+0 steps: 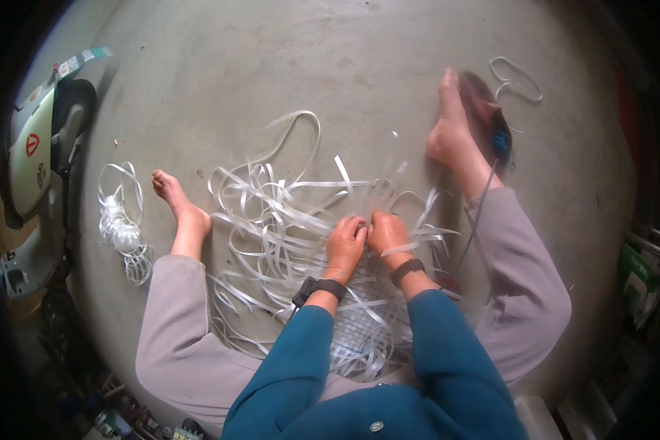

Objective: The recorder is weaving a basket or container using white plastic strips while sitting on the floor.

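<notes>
A woven panel of white plastic strips [352, 320] lies between my legs, with many loose strip ends [271, 213] fanning out to the left and far side. My left hand [346, 246] is closed at the panel's far edge, thumb and fingers pressed together on a white strip. Right beside it, my right hand [389, 233] is closed too, fingers curled around white strips at the same edge. Some strips just beyond the hands are smeared by motion. The exact strip between the fingertips is mostly hidden.
A bundled hank of white strip [121, 229] lies left of my left foot. A sandal [488, 117] lies by my right foot, with a loose strip loop [519, 81] beyond it. A pale scooter [40, 147] stands at the far left. Grey concrete floor [345, 66] surrounds everything.
</notes>
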Demonstrator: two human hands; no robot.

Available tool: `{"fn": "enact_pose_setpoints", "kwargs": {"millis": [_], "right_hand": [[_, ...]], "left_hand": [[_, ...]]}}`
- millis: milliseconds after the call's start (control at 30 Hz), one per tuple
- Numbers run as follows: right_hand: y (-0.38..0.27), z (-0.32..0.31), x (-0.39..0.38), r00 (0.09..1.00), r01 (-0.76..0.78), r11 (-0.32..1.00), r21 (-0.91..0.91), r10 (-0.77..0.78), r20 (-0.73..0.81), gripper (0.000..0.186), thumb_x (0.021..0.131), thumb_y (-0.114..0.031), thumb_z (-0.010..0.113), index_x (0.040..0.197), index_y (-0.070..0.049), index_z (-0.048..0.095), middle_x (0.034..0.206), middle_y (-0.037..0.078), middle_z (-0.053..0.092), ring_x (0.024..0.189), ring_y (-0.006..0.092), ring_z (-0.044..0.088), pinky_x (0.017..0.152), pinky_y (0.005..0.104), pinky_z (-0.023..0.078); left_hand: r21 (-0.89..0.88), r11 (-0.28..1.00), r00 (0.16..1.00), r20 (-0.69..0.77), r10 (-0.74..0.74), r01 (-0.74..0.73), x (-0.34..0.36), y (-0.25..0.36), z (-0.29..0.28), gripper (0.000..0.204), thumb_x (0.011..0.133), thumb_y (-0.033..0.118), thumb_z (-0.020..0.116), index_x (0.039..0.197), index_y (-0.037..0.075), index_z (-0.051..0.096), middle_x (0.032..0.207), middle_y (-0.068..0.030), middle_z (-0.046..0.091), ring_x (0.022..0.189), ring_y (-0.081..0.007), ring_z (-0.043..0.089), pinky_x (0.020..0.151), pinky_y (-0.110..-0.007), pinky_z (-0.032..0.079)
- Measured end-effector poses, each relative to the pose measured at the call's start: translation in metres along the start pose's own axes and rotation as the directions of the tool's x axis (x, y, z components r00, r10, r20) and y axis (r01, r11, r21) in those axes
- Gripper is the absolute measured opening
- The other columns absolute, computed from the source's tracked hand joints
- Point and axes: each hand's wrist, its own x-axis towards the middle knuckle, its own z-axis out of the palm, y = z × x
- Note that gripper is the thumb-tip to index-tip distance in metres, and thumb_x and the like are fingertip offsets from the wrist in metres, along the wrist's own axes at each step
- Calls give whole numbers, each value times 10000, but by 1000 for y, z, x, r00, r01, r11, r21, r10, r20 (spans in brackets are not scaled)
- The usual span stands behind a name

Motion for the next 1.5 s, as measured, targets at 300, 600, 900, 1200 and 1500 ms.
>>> {"fn": "enact_pose_setpoints", "kwargs": {"millis": [300, 600, 900, 1200, 1500], "right_hand": [[3, -1, -6, 998, 3, 999, 36, -1, -55, 158, 821, -217, 651, 833, -60, 643, 793, 209, 677, 811, 404, 658, 731, 505, 517], [8, -8, -29, 989, -21, 991, 130, 39, -140, 103, 832, -172, 626, 807, -74, 642, 773, 194, 665, 780, 399, 638, 711, 518, 498], [18, -26, -41, 990, -30, 994, 108, 44, -132, 130, 797, -208, 682, 806, -78, 672, 826, 147, 685, 830, 363, 643, 742, 476, 513], [22, -33, -33, 994, -102, 983, 150, 105, -11, 153, 792, -231, 686, 808, -79, 696, 827, 173, 692, 806, 378, 664, 726, 480, 523], [19, -44, -24, 983, -142, 987, 74, 132, 126, 209, 827, -270, 665, 882, -73, 711, 876, 172, 698, 854, 375, 658, 752, 461, 507]], "left_hand": [[63, 986, 987, 45, -157, 154, 8, 15, 1, 78, 848, 181, 648, 912, 144, 623, 899, -91, 637, 814, -349, 627, 674, -446, 490], [109, 990, 995, 32, -92, 88, 8, 9, 5, 94, 845, 188, 673, 903, 138, 617, 875, -79, 638, 767, -315, 631, 641, -419, 488], [227, 968, 991, 101, 91, -112, 8, 5, 8, 65, 850, 168, 633, 896, 176, 589, 842, -102, 591, 768, -373, 621, 610, -493, 484], [149, 989, 993, 122, -5, -13, 11, 7, 1, 45, 834, 206, 664, 858, 169, 674, 860, -90, 623, 796, -340, 624, 656, -463, 490], [198, 980, 987, 145, -63, 34, 12, 16, -1, 126, 810, 263, 719, 869, 163, 670, 868, -72, 628, 806, -316, 634, 674, -446, 494]]}}
